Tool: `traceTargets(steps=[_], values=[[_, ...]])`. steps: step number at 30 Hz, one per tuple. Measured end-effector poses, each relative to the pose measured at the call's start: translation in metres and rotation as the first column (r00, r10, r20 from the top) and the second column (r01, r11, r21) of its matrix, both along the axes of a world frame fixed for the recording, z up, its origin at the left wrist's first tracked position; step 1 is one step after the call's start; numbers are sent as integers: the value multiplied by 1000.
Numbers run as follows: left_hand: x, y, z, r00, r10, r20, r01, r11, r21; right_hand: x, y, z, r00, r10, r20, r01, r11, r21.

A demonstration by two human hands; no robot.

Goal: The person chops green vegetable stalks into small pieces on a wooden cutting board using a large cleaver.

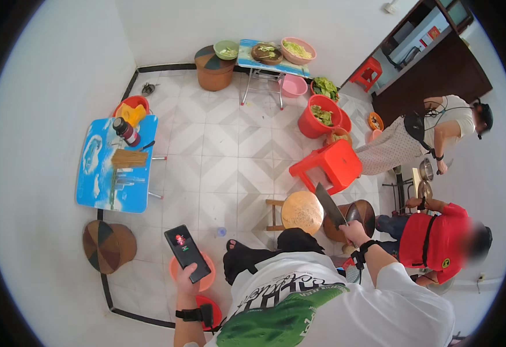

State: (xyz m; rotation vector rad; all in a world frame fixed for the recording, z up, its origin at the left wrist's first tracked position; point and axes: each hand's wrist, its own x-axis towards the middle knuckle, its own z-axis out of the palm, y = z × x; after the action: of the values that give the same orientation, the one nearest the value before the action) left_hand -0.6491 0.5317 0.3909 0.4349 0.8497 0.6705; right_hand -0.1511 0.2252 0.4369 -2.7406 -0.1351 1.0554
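My left hand [187, 279] grips a dark smartphone [187, 249] by its lower end, with a small picture lit on its screen. A cleaver [330, 207] is in my right hand [354, 233], held by the handle, its broad blade angled away from me. That blade's far part is beside the edge of a round wooden chopping board [302, 211] strewn with small bits, which rests on a wooden stool [274, 215]. Below the cleaver stands a round patchwork pouf [333, 225] with a dark, shiny round thing [359, 214] on it. Under the phone is a peach plastic basin [208, 278].
A red plastic stool [335, 162] and a red bucket of leaves [313, 123] stand ahead. Left is a blue folding table [94, 182] with a dark jar [125, 130] and brown sticks [129, 158]. Two people [432, 238] work at the right, one holding a knife [447, 165].
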Motion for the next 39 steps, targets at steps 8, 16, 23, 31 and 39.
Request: traceTargets(steps=[8,16,23,31,39], values=[[41,26,21,988,-153,-29,152,988,-32,-5,-21,22,1000,-1,28,3,997,-76],[72,36,10,963,-265,-45,265,964,-16,0,-39,4,991,-128,35,129,991,-26],[65,27,36,986,-110,-126,123,987,103,42,-7,-41,992,-52,-111,47,998,-51],[89,-44,80,937,216,-275,-215,976,33,151,105,-93,915,365,-171,-365,930,33],[149,-55,64,926,313,-210,-302,950,86,209,161,-125,901,386,-197,-376,922,87]])
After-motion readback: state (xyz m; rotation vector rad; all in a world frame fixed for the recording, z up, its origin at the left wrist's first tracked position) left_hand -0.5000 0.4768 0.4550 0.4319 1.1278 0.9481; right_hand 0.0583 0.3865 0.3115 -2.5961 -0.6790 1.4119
